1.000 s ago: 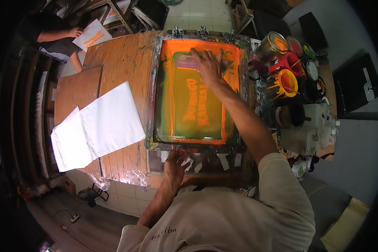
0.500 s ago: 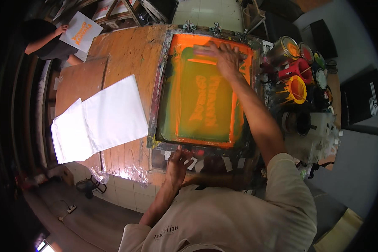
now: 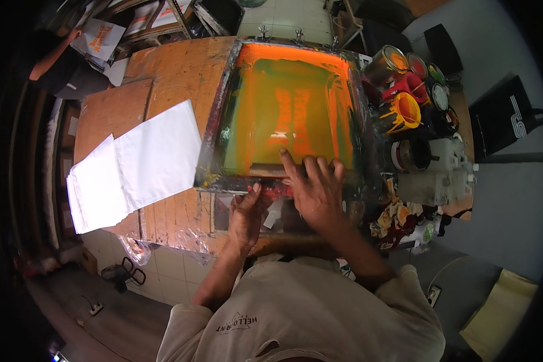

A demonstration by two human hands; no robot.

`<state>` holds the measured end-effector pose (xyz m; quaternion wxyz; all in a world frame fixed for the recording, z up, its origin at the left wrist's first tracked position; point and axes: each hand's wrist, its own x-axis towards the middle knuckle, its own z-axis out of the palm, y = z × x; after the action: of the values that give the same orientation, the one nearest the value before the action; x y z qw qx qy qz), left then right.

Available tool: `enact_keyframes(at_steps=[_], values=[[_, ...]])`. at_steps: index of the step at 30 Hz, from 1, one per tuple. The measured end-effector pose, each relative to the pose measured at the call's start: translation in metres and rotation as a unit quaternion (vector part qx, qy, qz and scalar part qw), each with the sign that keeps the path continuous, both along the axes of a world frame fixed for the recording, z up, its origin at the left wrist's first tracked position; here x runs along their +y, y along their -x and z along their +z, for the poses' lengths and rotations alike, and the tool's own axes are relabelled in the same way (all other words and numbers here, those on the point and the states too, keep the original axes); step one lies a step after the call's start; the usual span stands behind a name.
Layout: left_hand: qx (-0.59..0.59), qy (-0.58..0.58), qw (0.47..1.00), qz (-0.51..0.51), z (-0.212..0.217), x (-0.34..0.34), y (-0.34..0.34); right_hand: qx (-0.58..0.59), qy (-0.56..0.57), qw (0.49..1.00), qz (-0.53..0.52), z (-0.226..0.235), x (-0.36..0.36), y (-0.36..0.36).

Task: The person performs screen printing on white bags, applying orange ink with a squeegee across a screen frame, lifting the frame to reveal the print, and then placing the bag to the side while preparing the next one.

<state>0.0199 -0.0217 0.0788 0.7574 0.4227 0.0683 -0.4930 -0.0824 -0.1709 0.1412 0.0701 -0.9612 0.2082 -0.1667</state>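
A screen-printing frame point(image 3: 213, 130) lies on the wooden table, with orange ink smeared along its far and right sides. Orange lettering shows through its green-yellow mesh point(image 3: 256, 108). At the near end of the mesh, my right hand point(image 3: 317, 187) grips a squeegee point(image 3: 265, 170), index finger stretched forward along it. Its other fingers bend over the tool, whose right part is hidden under the hand. My left hand point(image 3: 245, 220) holds the frame's near edge, thumb on top and fingers curled beneath.
Left of the frame lie white sheets point(image 3: 157, 145). Ink cans point(image 3: 395, 60) and a yellow-smeared tub point(image 3: 406, 111) crowd the right side. Hinge clamps point(image 3: 298, 36) stand at the frame's far edge. At the far left another person point(image 3: 60, 66) holds a printed sheet point(image 3: 101, 39).
My right hand has drawn the squeegee from the frame's far end to its near end. My left hand stays at the near edge. The other person's sheet has shifted toward the rack.
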Motion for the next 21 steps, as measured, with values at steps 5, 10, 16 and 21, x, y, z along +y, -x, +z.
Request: enact_keyframes(at_steps=[5, 10, 16, 21], values=[[-0.087, 0.139, 0.986, -0.021, 0.065, -0.033, -0.029, -0.087, 0.086, 0.992, -0.008, 0.057, -0.038, -0.028], [-0.239, 0.103, 0.965, -0.034, 0.029, -0.076, -0.103, -0.129, 0.06, 0.99, 0.022, 0.117, -0.103, -0.064], [-0.732, -0.496, 0.464, -0.057, -0.114, -0.085, -0.142, 0.162, -0.208, 0.937, -0.229, 0.248, -0.109, -0.123], [-0.671, -0.389, 0.621, -0.113, -0.125, -0.091, -0.153, 0.058, -0.131, 0.98, -0.137, 0.222, -0.153, -0.13]])
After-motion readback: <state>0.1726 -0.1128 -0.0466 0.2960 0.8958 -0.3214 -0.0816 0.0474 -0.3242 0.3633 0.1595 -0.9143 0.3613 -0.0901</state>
